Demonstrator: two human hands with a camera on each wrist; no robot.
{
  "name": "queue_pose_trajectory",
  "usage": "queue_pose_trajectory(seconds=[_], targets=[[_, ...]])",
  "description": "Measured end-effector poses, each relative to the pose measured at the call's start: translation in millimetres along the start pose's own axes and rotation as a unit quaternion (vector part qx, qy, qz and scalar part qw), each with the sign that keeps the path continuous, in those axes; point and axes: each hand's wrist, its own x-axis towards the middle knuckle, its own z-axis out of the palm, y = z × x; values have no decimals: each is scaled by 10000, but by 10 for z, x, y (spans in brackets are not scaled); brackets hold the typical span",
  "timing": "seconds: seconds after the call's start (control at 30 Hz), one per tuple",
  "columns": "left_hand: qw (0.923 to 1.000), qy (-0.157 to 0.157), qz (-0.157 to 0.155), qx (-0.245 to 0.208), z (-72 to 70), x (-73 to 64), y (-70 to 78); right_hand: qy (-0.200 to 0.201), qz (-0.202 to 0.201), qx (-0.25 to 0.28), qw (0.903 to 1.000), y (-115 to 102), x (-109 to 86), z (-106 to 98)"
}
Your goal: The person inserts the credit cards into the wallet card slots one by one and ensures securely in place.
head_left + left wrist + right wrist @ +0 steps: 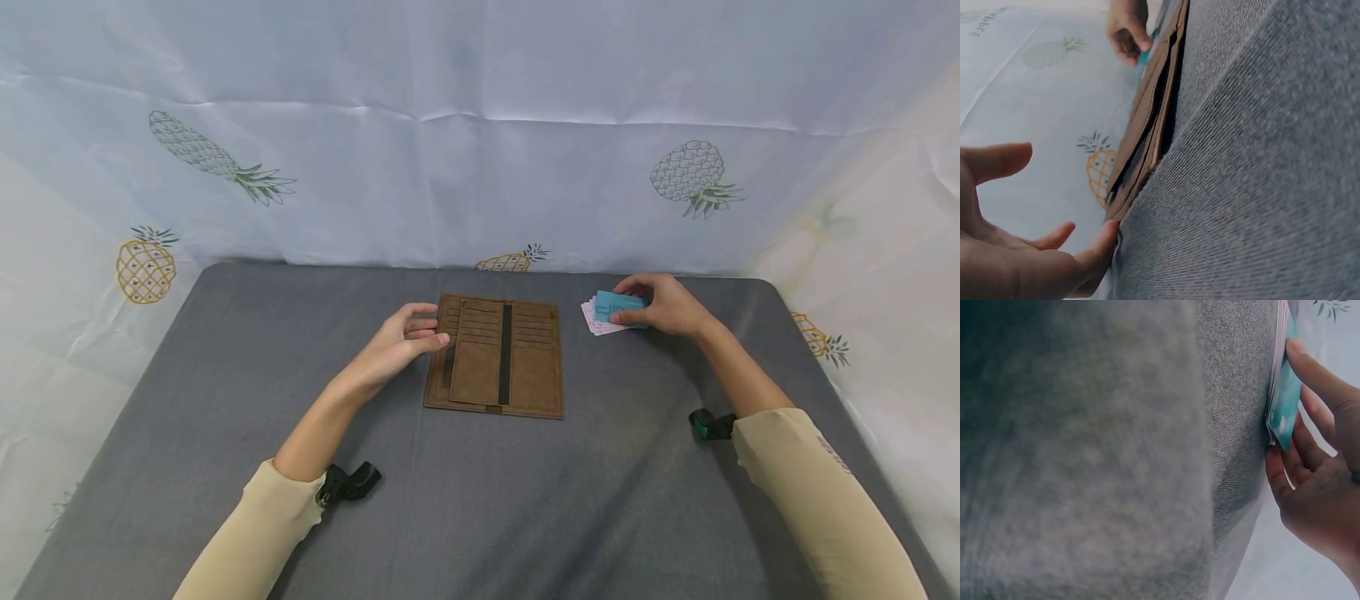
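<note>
A brown wallet (468,375) lies opened out on the grey table, with rows of card slots and a dark strip down its inner panel. My left hand (393,346) is at the wallet's left edge, fingers loosely spread and holding nothing; in the left wrist view its lower fingertips come close to the wallet's near corner (1124,203). To the right of the wallet is a small fanned stack of whitish cards (609,329), topped by a blue card (604,302). My right hand (663,304) pinches the blue card (1285,403) between thumb and fingers.
The grey tabletop (465,500) has soft creases toward the front right. Behind it hangs a pale curtain (450,192) printed with pineapples. Black wrist devices (348,482) sit on both forearms.
</note>
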Motion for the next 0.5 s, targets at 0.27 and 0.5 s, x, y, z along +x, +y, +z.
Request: queue_pose_trajectory(seconds=[0.27, 0.5], targets=[[9981, 193, 43, -591, 4, 26, -49, 283, -9, 30, 9996, 29, 35, 14], [9943, 267, 42, -1035, 28, 43, -75, 294, 139, 411, 9986, 23, 41, -18]])
